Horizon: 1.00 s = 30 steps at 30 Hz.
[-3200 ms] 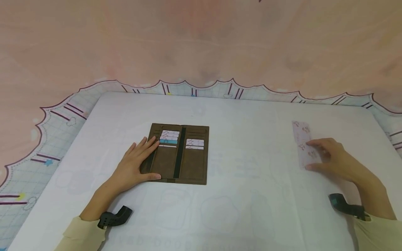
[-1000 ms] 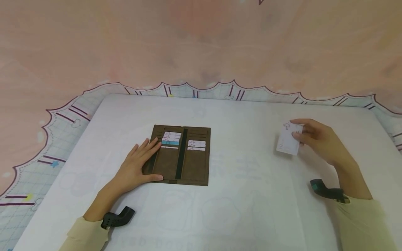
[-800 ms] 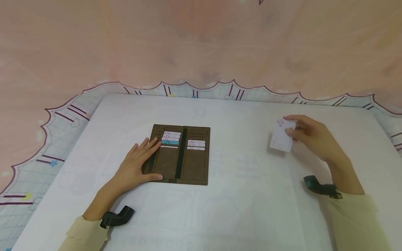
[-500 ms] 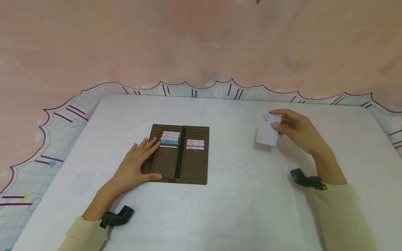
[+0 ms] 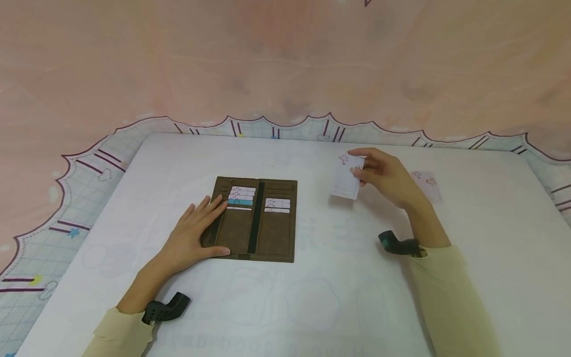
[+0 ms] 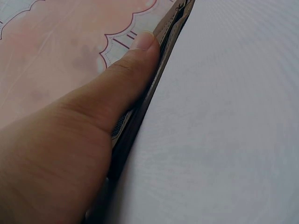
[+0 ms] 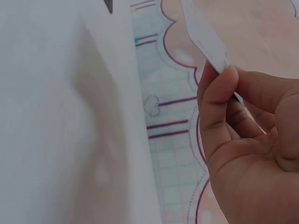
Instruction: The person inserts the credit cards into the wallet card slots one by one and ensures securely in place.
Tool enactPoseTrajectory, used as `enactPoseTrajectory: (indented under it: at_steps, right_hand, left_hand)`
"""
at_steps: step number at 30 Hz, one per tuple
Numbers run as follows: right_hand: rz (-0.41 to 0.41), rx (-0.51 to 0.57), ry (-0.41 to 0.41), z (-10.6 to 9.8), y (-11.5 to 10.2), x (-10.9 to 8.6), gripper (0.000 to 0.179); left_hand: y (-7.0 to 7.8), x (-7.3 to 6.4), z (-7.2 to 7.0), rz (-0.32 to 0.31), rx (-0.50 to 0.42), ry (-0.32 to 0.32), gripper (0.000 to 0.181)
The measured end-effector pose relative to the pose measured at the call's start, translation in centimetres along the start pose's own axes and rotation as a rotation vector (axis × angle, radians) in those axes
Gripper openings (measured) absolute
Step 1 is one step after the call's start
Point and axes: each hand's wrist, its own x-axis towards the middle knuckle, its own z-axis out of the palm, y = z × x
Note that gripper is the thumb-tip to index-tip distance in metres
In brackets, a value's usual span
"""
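A brown wallet (image 5: 275, 238) lies unfolded on the white table, with several cards (image 5: 241, 196) in its left slots and a few (image 5: 277, 205) in its right ones. My left hand (image 5: 189, 240) rests flat on the wallet's left side, fingers spread and thumb along the lower edge; the left wrist view shows the thumb (image 6: 133, 70) pressing that edge. Right of the wallet, my right hand (image 5: 385, 176) pinches a white card (image 5: 347, 178) with small reddish flowers between thumb and fingers. It is held above the table, casting a shadow below. The right wrist view shows the card (image 7: 205, 42) edge-on.
Another flowered card (image 5: 427, 184) lies on the table (image 5: 339, 297) at the right, partly behind my right wrist. A patterned cloth with a scalloped border (image 5: 285, 130) runs behind and left of the table. Each wrist wears a black camera mount (image 5: 166, 308).
My right hand has picked up one card from the two at the right and carried it left toward the wallet. One card stays behind. The left hand and wallet have hardly moved.
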Motion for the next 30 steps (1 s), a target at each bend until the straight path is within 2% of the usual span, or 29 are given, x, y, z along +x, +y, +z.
enactPoseTrajectory:
  at_steps: [14,30]
  right_hand:
    - [0.017,0.141,0.020,3.5,-0.8,2.5,0.041]
    - [0.028,0.205,0.061,8.5,-2.1,5.1,0.042]
  left_hand:
    - [0.0,0.0,0.0,-0.003,0.002,-0.003,0.103]
    - [0.1,0.1,-0.1,0.001,-0.001,0.000,0.103]
